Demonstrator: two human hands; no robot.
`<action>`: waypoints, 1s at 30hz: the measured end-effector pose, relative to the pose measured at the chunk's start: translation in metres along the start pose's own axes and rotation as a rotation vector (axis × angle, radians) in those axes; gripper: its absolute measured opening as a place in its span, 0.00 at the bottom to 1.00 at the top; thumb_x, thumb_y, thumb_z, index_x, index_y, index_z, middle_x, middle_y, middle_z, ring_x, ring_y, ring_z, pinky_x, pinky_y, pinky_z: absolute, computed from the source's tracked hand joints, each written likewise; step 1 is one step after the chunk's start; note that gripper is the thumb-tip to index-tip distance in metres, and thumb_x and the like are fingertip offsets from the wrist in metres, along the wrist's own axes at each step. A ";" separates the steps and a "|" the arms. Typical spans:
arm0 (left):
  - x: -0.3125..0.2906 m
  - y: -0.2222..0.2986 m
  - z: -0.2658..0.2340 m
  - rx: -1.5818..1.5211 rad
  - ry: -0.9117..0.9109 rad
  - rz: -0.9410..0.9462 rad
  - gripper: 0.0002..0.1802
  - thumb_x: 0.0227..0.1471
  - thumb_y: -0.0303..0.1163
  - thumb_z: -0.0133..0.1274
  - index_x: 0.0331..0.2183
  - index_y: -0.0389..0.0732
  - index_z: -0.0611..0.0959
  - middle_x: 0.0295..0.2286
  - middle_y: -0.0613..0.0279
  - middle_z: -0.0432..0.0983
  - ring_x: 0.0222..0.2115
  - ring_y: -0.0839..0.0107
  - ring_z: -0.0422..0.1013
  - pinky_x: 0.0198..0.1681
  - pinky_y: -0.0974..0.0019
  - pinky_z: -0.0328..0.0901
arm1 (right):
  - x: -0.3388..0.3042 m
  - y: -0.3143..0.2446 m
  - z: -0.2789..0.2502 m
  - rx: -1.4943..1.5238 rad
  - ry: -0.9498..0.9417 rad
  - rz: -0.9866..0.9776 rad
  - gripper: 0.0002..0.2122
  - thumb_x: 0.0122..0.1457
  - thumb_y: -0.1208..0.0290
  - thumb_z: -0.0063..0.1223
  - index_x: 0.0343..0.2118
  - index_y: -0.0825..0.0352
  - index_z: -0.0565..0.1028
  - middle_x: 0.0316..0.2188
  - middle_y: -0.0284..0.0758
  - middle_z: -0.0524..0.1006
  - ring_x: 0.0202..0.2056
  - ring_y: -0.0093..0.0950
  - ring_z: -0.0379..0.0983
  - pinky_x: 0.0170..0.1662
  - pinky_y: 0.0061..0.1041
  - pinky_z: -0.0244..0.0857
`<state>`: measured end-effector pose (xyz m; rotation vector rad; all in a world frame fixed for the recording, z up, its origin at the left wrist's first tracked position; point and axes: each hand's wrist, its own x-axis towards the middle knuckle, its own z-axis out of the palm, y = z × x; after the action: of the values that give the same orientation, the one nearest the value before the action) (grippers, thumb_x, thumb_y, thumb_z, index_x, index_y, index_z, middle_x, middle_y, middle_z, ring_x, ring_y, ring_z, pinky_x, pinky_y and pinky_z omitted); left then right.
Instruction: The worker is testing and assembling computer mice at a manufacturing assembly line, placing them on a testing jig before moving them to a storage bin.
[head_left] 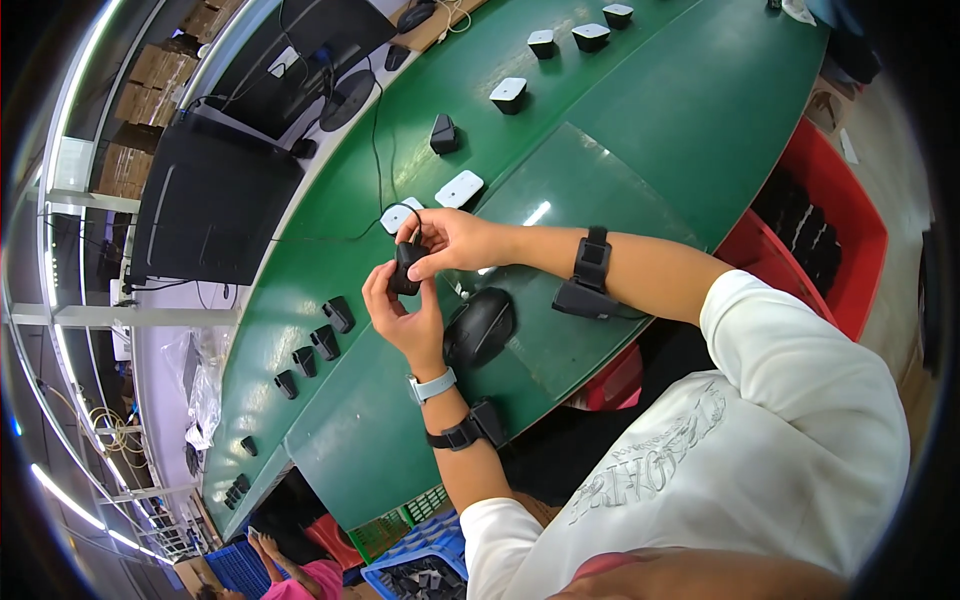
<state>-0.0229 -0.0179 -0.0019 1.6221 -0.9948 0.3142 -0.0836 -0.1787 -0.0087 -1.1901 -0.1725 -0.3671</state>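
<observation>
A small black block-shaped device (pixel 407 266) is held between both my hands above the green bench. My left hand (pixel 400 315), with a light watch at its wrist, pinches its lower end. My right hand (pixel 455 243) grips its upper part, thumb on the near face. A thin black cable (pixel 419 222) loops at the device's top beside my right fingers; whether it is plugged in I cannot tell. Just beyond my hands lie two white-faced units (pixel 459 189). A black computer mouse (pixel 480 328) rests close to my left wrist.
Several black units (pixel 324 342) line the green bench (pixel 330 440) at left; white-topped ones (pixel 509 94) stand at the far side. Monitors (pixel 215 195) stand behind. A red bin (pixel 840 230) is at right, a blue crate (pixel 420 570) below. Another person (pixel 310 580) sits at lower left.
</observation>
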 end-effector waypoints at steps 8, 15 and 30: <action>0.000 0.004 -0.002 0.016 0.013 0.016 0.24 0.43 0.20 0.68 0.45 0.34 0.81 0.46 0.53 0.75 0.45 0.60 0.75 0.47 0.62 0.71 | 0.000 -0.002 -0.002 -0.016 -0.038 0.051 0.21 0.56 0.72 0.70 0.49 0.67 0.71 0.39 0.32 0.78 0.41 0.21 0.75 0.48 0.24 0.70; 0.001 0.004 -0.005 0.159 0.084 0.083 0.25 0.41 0.22 0.70 0.45 0.35 0.83 0.43 0.52 0.77 0.43 0.58 0.76 0.47 0.61 0.71 | 0.005 0.000 -0.005 0.052 0.048 0.189 0.14 0.65 0.66 0.61 0.46 0.70 0.76 0.36 0.31 0.80 0.36 0.19 0.77 0.41 0.22 0.73; 0.003 -0.002 -0.006 0.236 0.038 0.206 0.24 0.39 0.24 0.71 0.43 0.37 0.84 0.40 0.56 0.78 0.39 0.63 0.77 0.39 0.64 0.72 | 0.009 0.006 -0.011 -0.119 0.225 0.286 0.09 0.69 0.68 0.53 0.37 0.69 0.78 0.29 0.31 0.80 0.28 0.18 0.74 0.32 0.19 0.68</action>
<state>-0.0185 -0.0140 0.0005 1.7190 -1.1307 0.6193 -0.0740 -0.1883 -0.0152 -1.2609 0.2161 -0.2597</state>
